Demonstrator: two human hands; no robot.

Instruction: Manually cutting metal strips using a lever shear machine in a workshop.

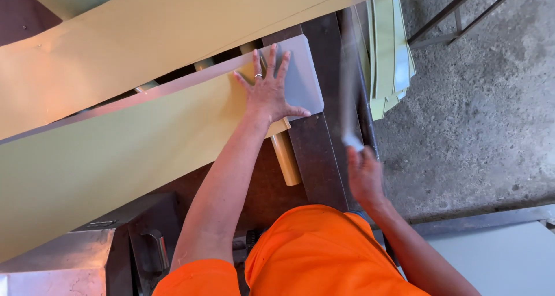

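Note:
My left hand lies flat with fingers spread on the end of a long pale yellow-green sheet, where a grey sheet shows on top of it. A ring sits on one finger. My right hand is lower right, gripping the near end of a long thin grey strip that is blurred and stands along the edge of the dark metal table.
A second long yellowish sheet lies further back. A yellow roller pokes out under the sheet. Cut pale green strips are stacked at the table's right side. Concrete floor and a metal frame lie right.

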